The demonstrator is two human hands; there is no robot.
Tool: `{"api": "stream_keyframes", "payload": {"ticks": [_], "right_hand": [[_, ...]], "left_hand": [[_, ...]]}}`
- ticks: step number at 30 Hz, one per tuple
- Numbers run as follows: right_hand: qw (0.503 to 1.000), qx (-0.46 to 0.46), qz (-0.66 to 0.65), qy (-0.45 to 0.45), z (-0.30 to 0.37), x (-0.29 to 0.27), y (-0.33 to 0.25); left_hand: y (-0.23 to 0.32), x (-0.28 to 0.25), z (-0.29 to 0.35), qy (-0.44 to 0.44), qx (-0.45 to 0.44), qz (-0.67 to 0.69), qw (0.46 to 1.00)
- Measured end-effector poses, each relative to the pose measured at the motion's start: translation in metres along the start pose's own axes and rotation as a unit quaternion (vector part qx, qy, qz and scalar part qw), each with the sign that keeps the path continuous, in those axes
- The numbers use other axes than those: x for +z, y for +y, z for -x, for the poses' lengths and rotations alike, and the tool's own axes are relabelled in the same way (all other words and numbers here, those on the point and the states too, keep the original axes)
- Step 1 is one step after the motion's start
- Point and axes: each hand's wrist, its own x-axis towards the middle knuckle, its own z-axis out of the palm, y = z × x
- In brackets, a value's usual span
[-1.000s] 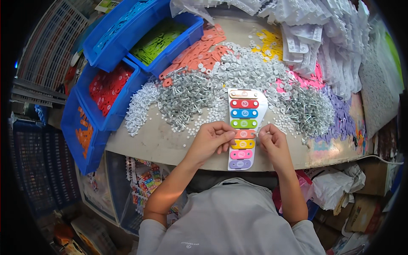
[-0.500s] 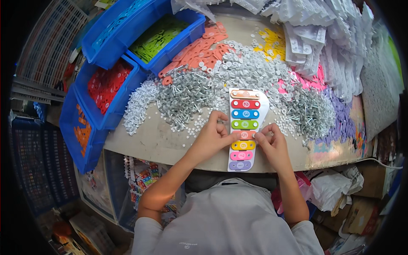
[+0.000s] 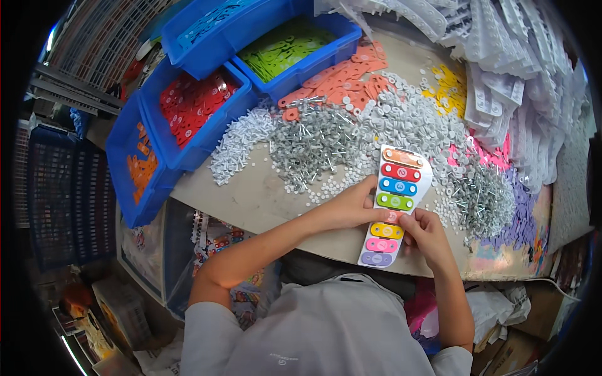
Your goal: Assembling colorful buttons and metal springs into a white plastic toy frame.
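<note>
A toy xylophone (image 3: 421, 172) with a white base and a column of coloured bars lies tilted near the table's front edge. My left hand (image 3: 352, 203) closes on its left edge, the thumb pressing the left end of the salmon bar (image 3: 393, 217). On the other side my right hand (image 3: 429, 233) grips the right edge, thumb at that bar's right end and fingers partly hidden under the base. White caps show on the upper bars' ends. The yellow bar (image 3: 386, 231), pink bar (image 3: 382, 245) and purple bar (image 3: 377, 259) show dark holes there.
Blue bins (image 3: 254, 91) with green, red, orange and blue bars stand at the left. Behind the xylophone spread heaps of metal pins (image 3: 316, 141), white caps (image 3: 401, 116) and salmon bars (image 3: 351, 81). White plastic bases (image 3: 501, 56) are stacked at the far right, near purple bars (image 3: 517, 213).
The whole view has shifted, so the table's things sit farther right. The xylophone leans more, its top to the right. My left fingers, earlier raised beside it, now lie against its edge.
</note>
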Motion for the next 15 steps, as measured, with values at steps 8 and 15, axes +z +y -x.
{"api": "stream_keyframes", "payload": {"ticks": [8, 15], "right_hand": [[0.999, -0.033, -0.014, 0.002, -0.005, 0.005, 0.002], [0.873, -0.255, 0.239, 0.339, 0.027, -0.053, 0.029]], "left_hand": [[0.001, 0.0, 0.003, 0.012, 0.026, -0.008, 1.0], [-0.009, -0.032, 0.059, 0.284, 0.144, -0.15, 0.936]]}}
